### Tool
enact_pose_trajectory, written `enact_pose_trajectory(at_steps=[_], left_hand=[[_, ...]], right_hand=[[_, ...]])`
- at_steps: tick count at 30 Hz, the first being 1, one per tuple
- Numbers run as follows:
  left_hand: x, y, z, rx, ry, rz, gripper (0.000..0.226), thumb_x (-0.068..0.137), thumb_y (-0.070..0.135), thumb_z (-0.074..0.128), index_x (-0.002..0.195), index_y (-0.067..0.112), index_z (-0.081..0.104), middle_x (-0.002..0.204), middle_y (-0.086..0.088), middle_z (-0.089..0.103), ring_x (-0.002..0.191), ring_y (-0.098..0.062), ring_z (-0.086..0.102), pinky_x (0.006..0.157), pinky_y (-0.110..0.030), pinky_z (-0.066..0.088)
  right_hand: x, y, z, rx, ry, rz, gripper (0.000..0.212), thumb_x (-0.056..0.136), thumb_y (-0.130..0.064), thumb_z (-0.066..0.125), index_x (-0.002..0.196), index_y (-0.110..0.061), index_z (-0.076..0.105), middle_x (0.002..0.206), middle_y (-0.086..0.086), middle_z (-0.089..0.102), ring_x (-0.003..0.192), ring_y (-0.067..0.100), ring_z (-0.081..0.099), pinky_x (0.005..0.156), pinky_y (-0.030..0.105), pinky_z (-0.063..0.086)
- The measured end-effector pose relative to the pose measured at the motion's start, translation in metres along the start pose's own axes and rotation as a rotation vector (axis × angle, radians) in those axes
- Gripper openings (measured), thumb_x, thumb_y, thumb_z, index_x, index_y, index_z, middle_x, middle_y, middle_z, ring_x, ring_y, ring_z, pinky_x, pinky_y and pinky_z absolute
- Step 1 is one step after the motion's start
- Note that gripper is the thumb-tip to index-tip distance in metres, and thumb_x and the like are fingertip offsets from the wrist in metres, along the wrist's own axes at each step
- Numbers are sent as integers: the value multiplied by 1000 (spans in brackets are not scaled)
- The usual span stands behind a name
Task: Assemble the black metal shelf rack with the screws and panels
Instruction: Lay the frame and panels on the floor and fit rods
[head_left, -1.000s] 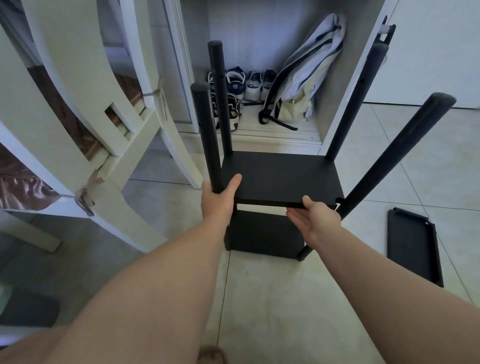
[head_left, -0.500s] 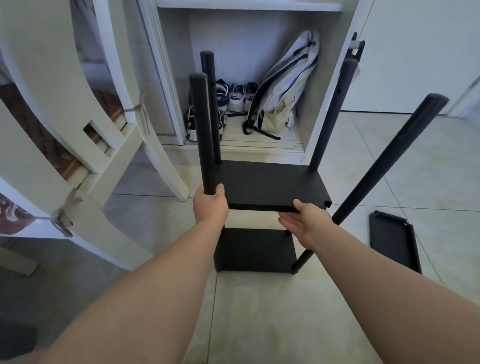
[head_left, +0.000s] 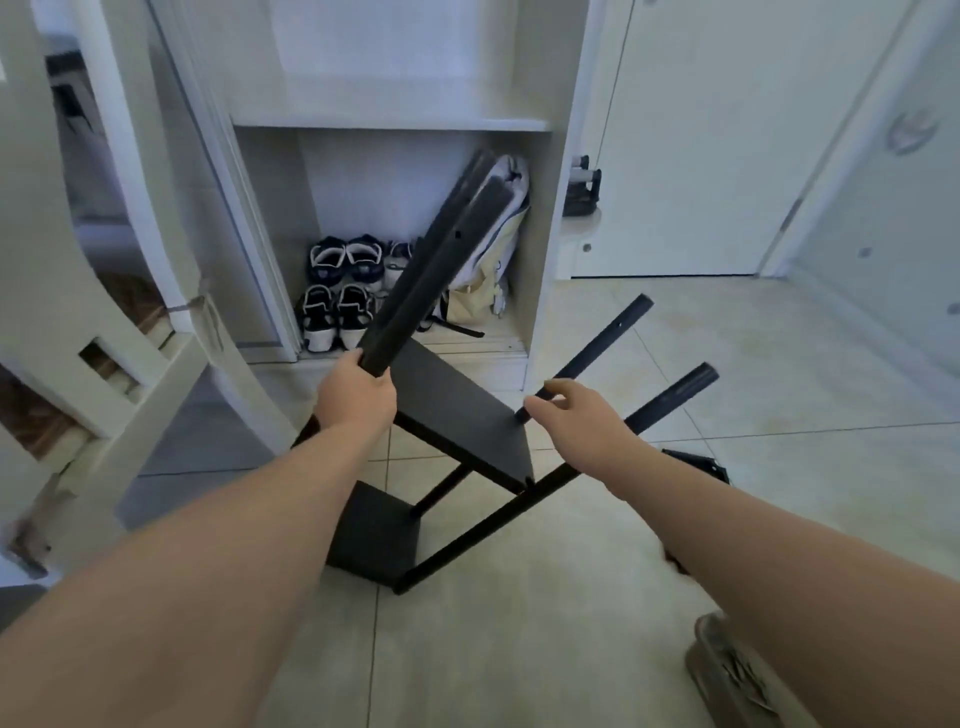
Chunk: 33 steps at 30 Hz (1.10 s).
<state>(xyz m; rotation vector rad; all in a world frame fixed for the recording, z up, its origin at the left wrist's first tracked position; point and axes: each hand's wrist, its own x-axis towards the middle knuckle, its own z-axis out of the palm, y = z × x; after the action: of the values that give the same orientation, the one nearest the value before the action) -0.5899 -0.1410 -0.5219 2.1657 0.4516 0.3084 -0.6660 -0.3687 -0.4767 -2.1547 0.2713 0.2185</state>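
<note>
The black metal shelf rack (head_left: 457, 415) leans over to the right on the tiled floor, with its upper panel tilted and a lower panel (head_left: 374, 535) near the floor. Four black poles stick up and to the right. My left hand (head_left: 358, 397) grips the near left pole (head_left: 415, 291) just above the upper panel. My right hand (head_left: 576, 415) hovers at the panel's right edge, fingers loosely spread and touching the far right pole (head_left: 597, 348). A loose black panel (head_left: 698, 465) lies on the floor behind my right forearm, mostly hidden.
A white wooden chair frame (head_left: 119, 332) stands close on the left. Behind the rack is an open white cabinet (head_left: 545, 291) holding sneakers (head_left: 337, 291) and a backpack (head_left: 488, 280). A slipper (head_left: 727, 670) lies on the floor at the lower right.
The rack has tipped from upright over to the right. My left hand moved onto the near left pole, and my right hand left the panel's front edge for the far right pole.
</note>
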Motion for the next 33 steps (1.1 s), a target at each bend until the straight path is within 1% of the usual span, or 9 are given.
enact_pose_trajectory(at_steps=[3, 6, 10, 13, 17, 21, 25, 29, 33], left_hand=[[-6, 10, 8, 139, -71, 113, 26, 96, 25, 54, 122, 21, 60, 95, -7, 67, 91, -34, 63, 88, -49, 53], [-12, 15, 24, 304, -99, 195, 37, 96, 23, 53, 132, 20, 54, 106, -10, 69, 100, -35, 62, 93, -46, 49], [-18, 19, 45, 386, -107, 241, 29, 93, 19, 54, 122, 19, 57, 86, -1, 62, 89, -29, 59, 86, -41, 45], [-24, 21, 58, 422, -105, 270, 30, 91, 19, 55, 121, 19, 58, 75, 5, 53, 88, -29, 59, 86, -41, 41], [-33, 25, 73, 461, -105, 307, 39, 90, 20, 57, 129, 19, 55, 93, -3, 68, 99, -30, 60, 87, -40, 40], [-42, 25, 88, 503, -127, 324, 44, 90, 18, 58, 134, 20, 52, 84, -1, 63, 94, -27, 57, 79, -36, 30], [-48, 27, 98, 510, -183, 332, 42, 91, 18, 57, 133, 23, 51, 82, 2, 59, 89, -24, 53, 84, -37, 36], [-45, 30, 108, 484, -397, 258, 58, 87, 26, 67, 140, 24, 43, 107, 1, 66, 104, -26, 60, 97, -41, 43], [-31, 37, 105, 265, -792, 2, 95, 74, 28, 82, 153, 15, 29, 144, -3, 49, 126, -25, 48, 104, -40, 40]], right_hand=[[-12, -2, -20, -154, 113, -318, 53, 104, -39, 51, 154, -31, 37, 147, -7, 53, 125, 12, 53, 101, 29, 42], [-25, 1, -34, -321, 247, -616, 50, 104, -28, 53, 152, -30, 41, 143, -10, 54, 130, 7, 45, 104, 27, 42], [-23, 6, -46, -632, 463, -932, 53, 92, -11, 66, 143, -12, 55, 142, 5, 57, 136, 27, 47, 110, 42, 39], [-11, 7, -44, -855, 487, -861, 60, 89, -14, 69, 146, -17, 52, 153, 7, 48, 148, 34, 34, 122, 54, 20], [9, 17, -36, -1052, 405, -707, 56, 97, -26, 60, 151, -23, 45, 150, 3, 51, 148, 31, 34, 122, 59, -4], [30, 29, -32, -1114, 321, -614, 38, 107, -38, 41, 143, -27, 48, 134, -3, 59, 128, 28, 50, 123, 52, 9], [44, 50, -36, -1095, 302, -569, 36, 108, -44, 36, 136, -28, 53, 121, -4, 59, 114, 24, 52, 112, 42, 25], [49, 80, -44, -999, 304, -582, 29, 105, -35, 51, 128, -21, 63, 112, 2, 61, 107, 29, 54, 109, 46, 27], [53, 103, -51, -959, 346, -595, 22, 98, -25, 66, 117, -15, 70, 104, 5, 64, 97, 33, 58, 107, 52, 30]])
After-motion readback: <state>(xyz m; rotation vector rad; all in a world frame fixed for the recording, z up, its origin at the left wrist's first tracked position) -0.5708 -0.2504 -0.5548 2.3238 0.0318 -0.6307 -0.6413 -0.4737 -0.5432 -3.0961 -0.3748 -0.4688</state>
